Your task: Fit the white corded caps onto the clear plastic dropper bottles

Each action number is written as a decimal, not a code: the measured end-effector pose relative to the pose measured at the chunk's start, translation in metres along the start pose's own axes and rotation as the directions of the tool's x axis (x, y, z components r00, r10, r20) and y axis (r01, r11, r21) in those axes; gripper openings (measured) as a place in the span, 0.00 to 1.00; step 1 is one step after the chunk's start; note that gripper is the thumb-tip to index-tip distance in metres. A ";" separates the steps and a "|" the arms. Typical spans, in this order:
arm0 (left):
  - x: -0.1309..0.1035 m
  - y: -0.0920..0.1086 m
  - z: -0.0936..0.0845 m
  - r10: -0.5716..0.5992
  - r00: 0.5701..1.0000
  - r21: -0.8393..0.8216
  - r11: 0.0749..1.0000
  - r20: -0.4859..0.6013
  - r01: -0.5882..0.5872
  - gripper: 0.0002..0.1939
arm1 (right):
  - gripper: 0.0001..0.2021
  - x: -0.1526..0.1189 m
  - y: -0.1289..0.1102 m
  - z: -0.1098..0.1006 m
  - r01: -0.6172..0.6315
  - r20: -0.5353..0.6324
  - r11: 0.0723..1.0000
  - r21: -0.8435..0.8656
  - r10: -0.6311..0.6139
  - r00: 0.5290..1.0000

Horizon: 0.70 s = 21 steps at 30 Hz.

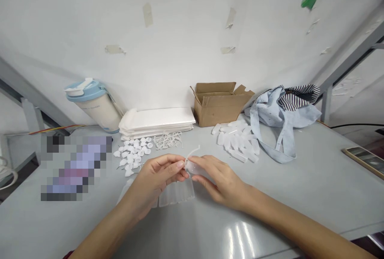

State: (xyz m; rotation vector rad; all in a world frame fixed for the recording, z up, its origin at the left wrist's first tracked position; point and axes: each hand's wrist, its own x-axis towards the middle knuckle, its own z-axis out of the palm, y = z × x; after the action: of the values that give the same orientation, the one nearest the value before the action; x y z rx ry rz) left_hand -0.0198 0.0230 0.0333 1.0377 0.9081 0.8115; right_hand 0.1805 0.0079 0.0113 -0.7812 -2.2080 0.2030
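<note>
My left hand pinches a small white piece near the middle of the view, most of it hidden by the fingers. From that spot a thin white curved strip sticks up. My right hand holds a translucent piece between thumb and fingers, touching what the left hand holds. Beneath the hands lie flat translucent pieces in a row. Small white round parts are piled to the left, beside a heap of thin white strips. More translucent pieces lie right of centre.
Behind the parts are a stack of white sheets or envelopes and an open cardboard box. A blue-lidded cup leans at the left. A light blue bag and a phone lie right, on the grey table.
</note>
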 end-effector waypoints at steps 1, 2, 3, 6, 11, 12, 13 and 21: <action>-0.001 -0.001 0.000 0.010 1.000 0.027 1.000 -0.003 -0.010 0.08 | 0.18 0.000 0.000 0.000 -0.001 0.010 1.000 0.009 0.001 1.000; -0.001 -0.001 0.000 0.024 1.000 0.056 0.998 -0.006 -0.024 0.08 | 0.18 0.000 0.000 -0.001 -0.003 0.017 1.000 0.018 0.003 1.000; -0.002 -0.001 0.000 0.037 0.999 0.088 0.995 -0.008 -0.036 0.08 | 0.18 0.001 -0.001 -0.001 -0.008 0.024 1.000 0.026 0.007 1.000; -0.004 0.000 0.002 0.061 0.997 0.171 0.984 -0.040 -0.054 0.09 | 0.19 0.001 -0.001 -0.002 -0.019 0.040 0.999 0.041 0.018 0.999; -0.004 0.002 0.006 0.096 0.991 0.198 0.977 -0.094 -0.076 0.09 | 0.19 0.001 -0.003 -0.004 -0.019 0.065 0.999 0.049 0.015 0.998; -0.004 0.002 0.006 0.106 0.990 0.191 0.978 -0.093 -0.087 0.09 | 0.19 0.001 -0.003 -0.004 -0.020 0.069 0.998 0.054 0.016 0.997; -0.004 0.002 0.007 0.116 0.989 0.186 0.978 -0.091 -0.097 0.08 | 0.18 0.001 -0.003 -0.004 -0.023 0.072 0.998 0.060 0.019 0.997; -0.005 0.005 0.010 0.099 0.990 0.190 0.979 -0.099 -0.079 0.09 | 0.16 -0.001 -0.004 -0.003 -0.128 0.095 0.987 0.099 0.118 0.988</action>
State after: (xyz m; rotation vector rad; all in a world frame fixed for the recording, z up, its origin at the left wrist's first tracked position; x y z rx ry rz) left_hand -0.0139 0.0166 0.0418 1.2135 1.0499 0.8768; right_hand 0.1816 0.0036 0.0143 -0.8657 -2.2141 0.4189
